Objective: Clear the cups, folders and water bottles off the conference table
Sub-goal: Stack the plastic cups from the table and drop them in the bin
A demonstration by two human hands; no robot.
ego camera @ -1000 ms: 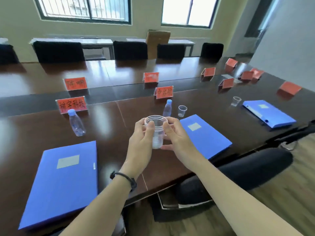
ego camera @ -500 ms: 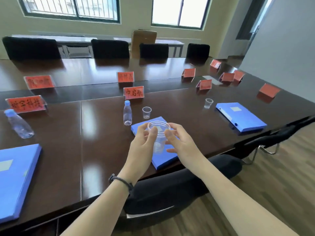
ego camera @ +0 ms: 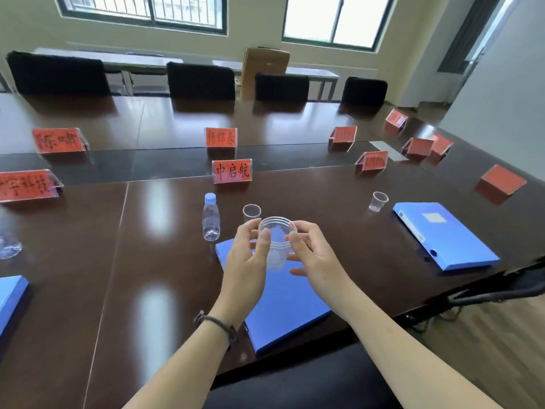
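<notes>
A: What do the fingers have?

B: The left hand [ego camera: 246, 261] and right hand [ego camera: 314, 255] both pinch a stack of clear cups [ego camera: 275, 243], thumbs and fingertips curled round its rim and sides, held upright above the blue folder [ego camera: 283, 302] at the near edge of the table [ego camera: 88, 276].

A: And beyond them?

B: Just behind the stack a single cup [ego camera: 251, 212] stands beside a water bottle [ego camera: 211, 218], both upright. Toward the right edge another cup [ego camera: 378, 201] stands near a second blue folder [ego camera: 448, 237]. At the left edge, parts of another bottle [ego camera: 8, 246] and another folder [ego camera: 10, 296] show. Red name cards, such as the nearest [ego camera: 232, 171], line the table's middle.
</notes>
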